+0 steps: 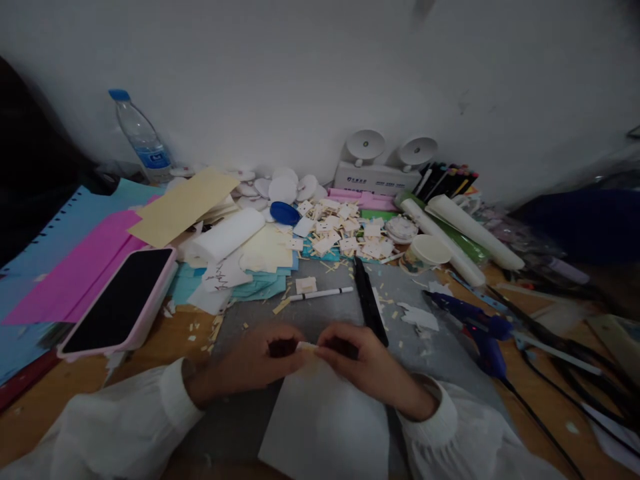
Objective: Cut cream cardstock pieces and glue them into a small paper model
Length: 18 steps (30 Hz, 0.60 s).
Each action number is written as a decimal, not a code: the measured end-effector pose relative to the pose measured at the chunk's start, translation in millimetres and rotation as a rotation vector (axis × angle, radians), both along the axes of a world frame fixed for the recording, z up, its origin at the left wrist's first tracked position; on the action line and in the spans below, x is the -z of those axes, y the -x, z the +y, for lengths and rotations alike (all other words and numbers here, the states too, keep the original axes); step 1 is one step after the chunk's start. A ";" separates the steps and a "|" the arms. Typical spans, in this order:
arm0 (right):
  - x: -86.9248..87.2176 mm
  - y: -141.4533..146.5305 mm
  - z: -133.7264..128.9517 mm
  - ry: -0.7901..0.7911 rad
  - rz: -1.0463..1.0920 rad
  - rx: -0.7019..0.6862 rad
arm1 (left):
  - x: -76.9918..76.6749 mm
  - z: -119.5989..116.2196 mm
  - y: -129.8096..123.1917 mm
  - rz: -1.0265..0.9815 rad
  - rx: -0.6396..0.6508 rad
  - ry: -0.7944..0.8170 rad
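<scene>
Both hands meet above the grey mat (330, 307), fingers pinched together. My left hand (267, 357) and my right hand (353, 353) hold a small pale paper piece (306, 347) between their fingertips; the fingers cover most of it. Under them lies a white sheet of paper (330, 427). Just beyond are a white pen (323, 293), a small cream paper piece (306, 285) and a long black tool (370, 300), whose kind I cannot make out. Farther back sits a pile of small cream paper figures (333, 230) with drawn faces and thin strips.
A phone (123, 303) in a pink case and coloured paper (75, 267) lie left. A water bottle (143, 143) stands behind. At right are a blue glue gun (477, 330) with its cord, white rolls (443, 240) and a small tub (427, 252). Paper scraps litter the mat.
</scene>
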State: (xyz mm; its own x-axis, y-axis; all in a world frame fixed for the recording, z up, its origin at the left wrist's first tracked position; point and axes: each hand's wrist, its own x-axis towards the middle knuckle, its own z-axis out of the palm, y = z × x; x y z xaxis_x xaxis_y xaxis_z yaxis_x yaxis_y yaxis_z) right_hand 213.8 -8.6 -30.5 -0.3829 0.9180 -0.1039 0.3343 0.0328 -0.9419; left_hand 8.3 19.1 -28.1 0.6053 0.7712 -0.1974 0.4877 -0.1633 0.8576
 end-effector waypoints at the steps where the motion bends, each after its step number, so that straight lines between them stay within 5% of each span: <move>1: -0.3 0.3 -0.1 -0.001 0.004 0.003 | 0.1 -0.2 0.0 -0.015 -0.003 0.014; 18: -0.2 3.0 -0.9 -0.023 0.008 0.006 | 2.9 1.9 1.4 -0.063 0.009 0.089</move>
State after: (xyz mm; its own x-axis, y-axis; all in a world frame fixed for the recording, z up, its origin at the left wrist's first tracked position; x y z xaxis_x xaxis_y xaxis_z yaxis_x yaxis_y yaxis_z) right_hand 210.8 -9.5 -30.2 -0.3781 0.9223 -0.0799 0.3272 0.0524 -0.9435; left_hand 7.0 21.1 -31.1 0.6252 0.7468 -0.2267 0.4315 -0.0888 0.8977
